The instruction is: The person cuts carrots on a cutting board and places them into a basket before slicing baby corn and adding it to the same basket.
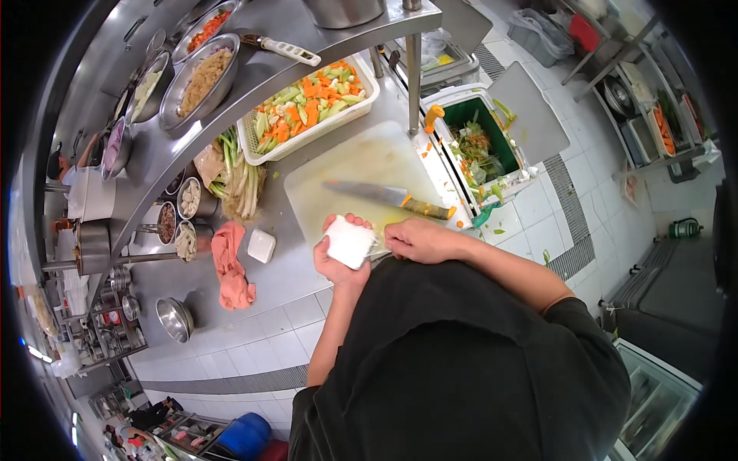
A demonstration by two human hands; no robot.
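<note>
A white block-like item [350, 241] rests in my left hand [335, 261], whose fingers curl round it above the near edge of the cutting board [307, 182]. Just right of it, my right hand [411, 239] is closed, its fingertips pinched near thin pale strands at the item's edge; what they hold is too small to make out. Beyond both hands a large knife [377, 192] lies on the board, its handle to the right. A second white piece [261, 246] sits on the steel counter, beside an orange cloth [229, 265].
A basket of cut vegetables [369, 94] stands behind the board, with green onions [241, 180] to its left. At the right is a green-lined scrap bin [516, 157]. A steel bowl [175, 319] sits at the left. A raised shelf [254, 88] carries ingredient bowls.
</note>
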